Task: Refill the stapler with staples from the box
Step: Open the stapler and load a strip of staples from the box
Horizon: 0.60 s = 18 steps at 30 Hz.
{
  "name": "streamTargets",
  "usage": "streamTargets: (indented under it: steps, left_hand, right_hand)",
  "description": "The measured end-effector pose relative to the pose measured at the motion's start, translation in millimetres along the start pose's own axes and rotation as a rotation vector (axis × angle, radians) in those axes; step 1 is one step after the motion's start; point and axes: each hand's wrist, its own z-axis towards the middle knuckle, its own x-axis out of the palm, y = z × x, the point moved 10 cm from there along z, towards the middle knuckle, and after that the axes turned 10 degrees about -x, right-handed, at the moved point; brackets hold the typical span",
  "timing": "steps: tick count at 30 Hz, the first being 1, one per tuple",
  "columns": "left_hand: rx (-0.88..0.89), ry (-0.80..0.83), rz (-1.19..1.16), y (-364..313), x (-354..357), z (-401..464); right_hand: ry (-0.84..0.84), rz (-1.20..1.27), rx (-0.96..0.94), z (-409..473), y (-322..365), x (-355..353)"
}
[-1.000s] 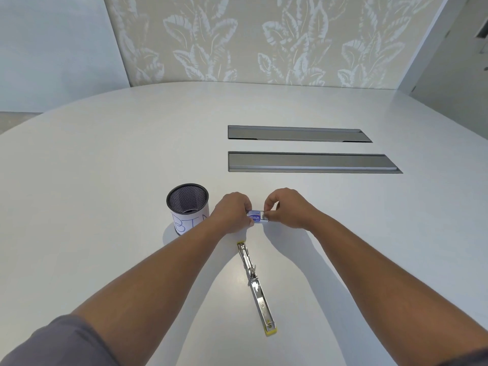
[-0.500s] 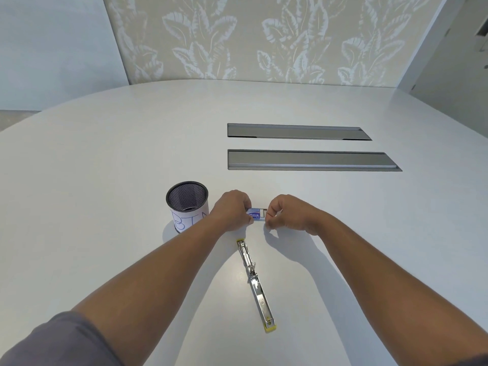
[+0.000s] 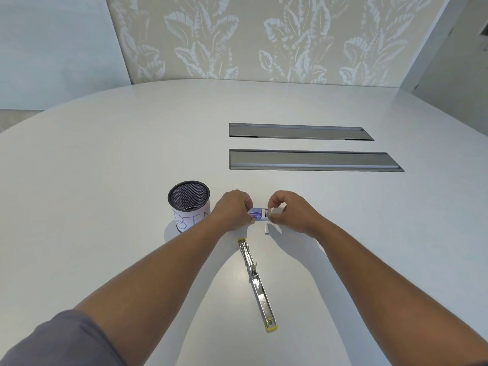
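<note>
The stapler [image 3: 257,283] lies flat on the white table [image 3: 105,180], unfolded to full length, metal with yellow ends. Just beyond it my left hand [image 3: 232,210] grips the blue sleeve of the small staple box [image 3: 254,213]. My right hand [image 3: 290,211] pinches the box's white inner tray [image 3: 276,211], which sticks out of the sleeve to the right. A short strip of staples [image 3: 266,229] lies on the table just below the box, between my hands.
A black mesh pen cup [image 3: 189,204] with a handwritten paper label stands left of my left hand. Two long grey cable-slot covers [image 3: 311,161] are set into the table farther back. A leaf-patterned wall panel rises behind the table.
My right hand has drawn the white tray out of the sleeve to the right. A short staple strip now lies on the table below the box.
</note>
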Motion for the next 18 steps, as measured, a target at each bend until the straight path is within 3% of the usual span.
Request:
streamTargets:
  steps: [18]
  left_hand:
    - [0.005,0.007,-0.015,0,0,-2]
  right_hand:
    - [-0.065,-0.159,-0.215,-3,13,6]
